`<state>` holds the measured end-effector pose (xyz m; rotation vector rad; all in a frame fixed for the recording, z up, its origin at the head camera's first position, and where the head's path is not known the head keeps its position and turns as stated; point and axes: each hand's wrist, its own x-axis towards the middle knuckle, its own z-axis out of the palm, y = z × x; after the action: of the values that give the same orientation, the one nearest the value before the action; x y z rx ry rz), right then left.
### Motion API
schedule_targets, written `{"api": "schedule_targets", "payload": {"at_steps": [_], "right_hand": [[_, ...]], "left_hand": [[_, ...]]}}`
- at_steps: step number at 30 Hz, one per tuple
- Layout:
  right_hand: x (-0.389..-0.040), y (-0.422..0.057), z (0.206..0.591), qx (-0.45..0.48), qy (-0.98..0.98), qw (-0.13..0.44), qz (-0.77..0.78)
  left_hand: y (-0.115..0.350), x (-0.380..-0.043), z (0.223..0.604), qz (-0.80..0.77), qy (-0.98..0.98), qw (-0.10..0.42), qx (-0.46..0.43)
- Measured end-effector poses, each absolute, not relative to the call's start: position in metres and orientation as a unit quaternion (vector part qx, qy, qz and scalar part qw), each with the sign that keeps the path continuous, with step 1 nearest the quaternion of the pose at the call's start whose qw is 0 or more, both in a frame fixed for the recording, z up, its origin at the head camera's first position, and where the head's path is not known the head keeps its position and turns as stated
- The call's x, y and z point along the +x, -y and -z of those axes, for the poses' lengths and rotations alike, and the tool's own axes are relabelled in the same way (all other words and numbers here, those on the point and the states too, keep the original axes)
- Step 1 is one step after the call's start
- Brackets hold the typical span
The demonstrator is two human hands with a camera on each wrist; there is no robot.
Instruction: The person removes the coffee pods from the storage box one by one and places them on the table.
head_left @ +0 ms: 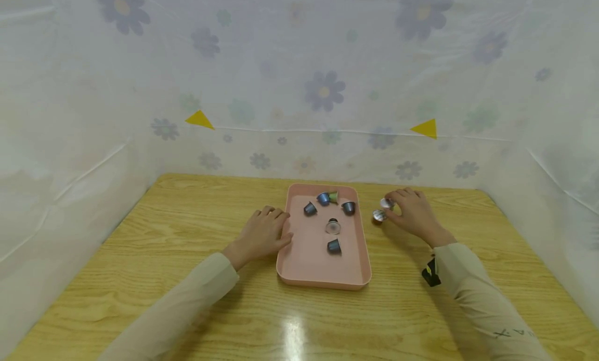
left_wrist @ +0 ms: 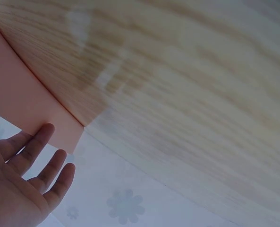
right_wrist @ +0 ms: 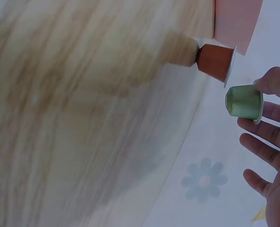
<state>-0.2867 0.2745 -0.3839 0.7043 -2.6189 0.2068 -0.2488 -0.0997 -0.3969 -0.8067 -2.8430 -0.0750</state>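
Note:
My right hand (head_left: 414,213) pinches a green coffee capsule (right_wrist: 244,101) between thumb and fingers, just right of the pink tray (head_left: 304,270). In the right wrist view the capsule is off the table, its foil lid upward. Close beside it, an orange-brown capsule (right_wrist: 215,61) stands on the table, foil lid (head_left: 379,215) up. My left hand (head_left: 262,232) rests at the tray's left rim with fingers loosely extended. In the left wrist view its fingertips (left_wrist: 47,130) overlap the tray's outer wall (left_wrist: 31,99).
Several capsules lie in the tray: a blue one (head_left: 323,198) against a green one (head_left: 334,196), dark ones such as the near one (head_left: 334,246), and one with its pale lid (head_left: 333,227) showing. A flower-patterned curtain (head_left: 281,90) encloses the wooden table (head_left: 210,319).

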Motion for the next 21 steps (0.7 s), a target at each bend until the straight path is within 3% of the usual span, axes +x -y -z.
{"api": "schedule_targets", "payload": {"at_steps": [21], "right_hand": [[-0.281,-0.296,0.394,0.216,0.962,0.147,-0.074]], "left_hand": [[0.099,-0.248,0.397,0.028,0.959,0.087,-0.27]]}}
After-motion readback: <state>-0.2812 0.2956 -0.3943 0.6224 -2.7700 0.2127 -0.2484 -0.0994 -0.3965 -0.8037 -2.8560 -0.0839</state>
